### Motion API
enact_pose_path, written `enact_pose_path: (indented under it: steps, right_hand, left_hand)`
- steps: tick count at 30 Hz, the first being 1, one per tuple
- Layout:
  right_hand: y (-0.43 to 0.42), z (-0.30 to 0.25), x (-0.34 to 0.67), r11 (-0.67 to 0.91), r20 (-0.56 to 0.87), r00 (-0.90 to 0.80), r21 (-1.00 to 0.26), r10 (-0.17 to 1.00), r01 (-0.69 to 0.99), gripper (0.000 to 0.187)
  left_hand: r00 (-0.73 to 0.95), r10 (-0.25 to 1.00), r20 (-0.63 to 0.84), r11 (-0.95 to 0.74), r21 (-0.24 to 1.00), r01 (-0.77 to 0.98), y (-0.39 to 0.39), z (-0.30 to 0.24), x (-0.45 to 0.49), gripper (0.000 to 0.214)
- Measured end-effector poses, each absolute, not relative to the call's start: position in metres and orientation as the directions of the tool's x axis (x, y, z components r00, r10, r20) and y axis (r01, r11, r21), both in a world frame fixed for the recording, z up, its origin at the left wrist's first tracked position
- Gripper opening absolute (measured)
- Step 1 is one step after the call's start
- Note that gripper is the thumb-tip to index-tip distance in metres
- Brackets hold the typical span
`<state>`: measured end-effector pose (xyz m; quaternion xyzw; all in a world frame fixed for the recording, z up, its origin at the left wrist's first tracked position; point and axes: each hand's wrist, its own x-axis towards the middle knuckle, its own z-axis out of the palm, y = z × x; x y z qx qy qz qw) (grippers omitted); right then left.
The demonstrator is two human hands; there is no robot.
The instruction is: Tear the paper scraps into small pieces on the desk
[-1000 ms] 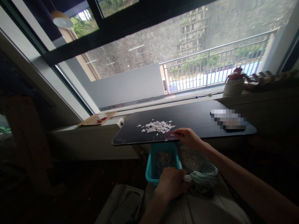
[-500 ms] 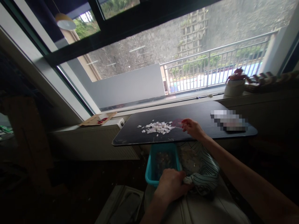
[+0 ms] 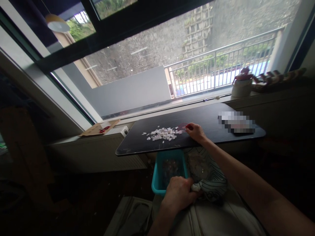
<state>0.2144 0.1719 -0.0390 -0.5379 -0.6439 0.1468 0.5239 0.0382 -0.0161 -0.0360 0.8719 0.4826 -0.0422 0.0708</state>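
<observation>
My right hand (image 3: 195,131) is over the dark table, its fingers pinched on a thin, see-through red piece (image 3: 182,127). That piece lies low over the tabletop, its left edge at the right side of a loose heap of small white paper scraps (image 3: 162,133). Closer to me, my left hand (image 3: 179,191) is closed on the gathered edge of a patterned cloth bag (image 3: 215,185), whose open mouth shows pale contents too dim to name. Just beyond the left hand, a teal bin (image 3: 155,178) holds clear or greyish bits.
On the right of the black tabletop (image 3: 201,118) lies a blurred-out item (image 3: 236,122). A white pot (image 3: 241,88) stands on the windowsill. Brown cardboard with red-handled scissors (image 3: 103,129) rests left, by a radiator (image 3: 118,131). A pale box-like object (image 3: 134,216) is on the floor.
The view has shifted slightly. My right hand has moved a little toward the paper scraps, and the red piece appears flatter against the table. The left hand keeps its hold on the bag.
</observation>
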Motion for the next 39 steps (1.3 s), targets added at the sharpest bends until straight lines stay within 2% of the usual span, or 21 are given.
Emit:
enact_pose_path:
  steps: [2, 7, 15, 19, 28, 39]
  right_hand:
    - [0.169, -0.037, 0.215, 0.386, 0.526, 0.123, -0.744, 0.842, 0.545, 0.020]
    - [0.164, -0.036, 0.207, 0.468, 0.535, -0.036, -0.702, 0.844, 0.536, 0.017]
    - [0.165, -0.035, 0.217, 0.288, 0.503, 0.208, -0.735, 0.839, 0.614, 0.021]
    - [0.163, -0.033, 0.216, 0.273, 0.484, 0.207, -0.741, 0.850, 0.613, 0.016]
    - [0.161, -0.030, 0.215, 0.257, 0.476, 0.231, -0.753, 0.849, 0.605, 0.023]
    - [0.160, -0.030, 0.215, 0.213, 0.453, 0.295, -0.779, 0.841, 0.589, 0.020]
  left_hand:
    - [0.537, 0.833, -0.138, -0.530, 0.083, 0.844, -0.016, -0.036, 0.038, 0.042]
    - [0.536, 0.834, -0.131, -0.529, 0.085, 0.844, -0.015, -0.037, 0.038, 0.042]
    - [0.529, 0.838, -0.135, -0.522, 0.087, 0.848, -0.015, -0.037, 0.038, 0.043]
    - [0.532, 0.839, -0.114, -0.525, 0.092, 0.846, -0.015, -0.037, 0.038, 0.043]
    - [0.535, 0.841, -0.084, -0.528, 0.093, 0.844, -0.016, -0.042, 0.037, 0.044]
    - [0.540, 0.833, -0.119, -0.531, 0.103, 0.841, -0.015, -0.037, 0.038, 0.044]
